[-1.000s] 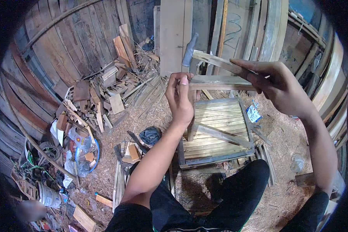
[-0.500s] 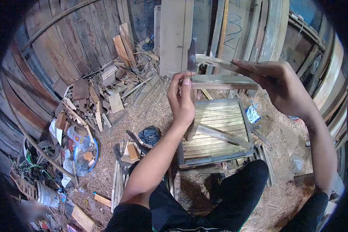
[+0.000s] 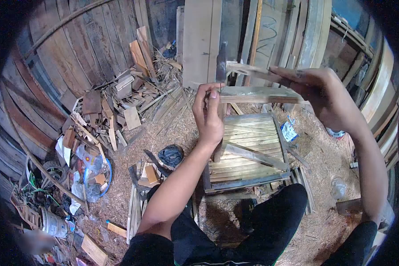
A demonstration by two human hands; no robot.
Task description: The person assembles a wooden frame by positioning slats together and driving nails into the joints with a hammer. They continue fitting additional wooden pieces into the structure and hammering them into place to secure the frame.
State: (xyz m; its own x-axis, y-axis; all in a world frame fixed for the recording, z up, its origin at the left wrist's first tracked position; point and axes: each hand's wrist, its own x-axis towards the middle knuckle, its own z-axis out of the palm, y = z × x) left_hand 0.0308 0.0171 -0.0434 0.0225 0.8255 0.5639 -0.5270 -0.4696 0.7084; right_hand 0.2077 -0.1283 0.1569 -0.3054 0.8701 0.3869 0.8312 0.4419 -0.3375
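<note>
My right hand [image 3: 321,91] is wrapped round the pale wooden handle of a hammer [image 3: 248,69]. The hammer's dark head [image 3: 221,64] stands upright just over my left fingertips. My left hand [image 3: 209,111] is closed, thumb and forefinger pinched together at the left end of a horizontal wooden bar [image 3: 261,94]; what they pinch is too small to make out. Below that end, a wooden post [image 3: 219,150] runs down beside my left wrist. Under the bar lies a slatted wooden panel [image 3: 248,173] in a dark frame, with a diagonal brace.
Wood offcuts [image 3: 106,113] are heaped at the left by the plank wall [image 3: 84,48]. Tall boards [image 3: 201,40] lean at the back. A black plastic bag [image 3: 170,155], a white bucket [image 3: 54,223] and a blue-rimmed basin [image 3: 108,186] stand on the shaving-strewn floor.
My right hand has shifted slightly to the right, and more of the bar's right end shows. The hammer head has moved very little. My left hand stays in place.
</note>
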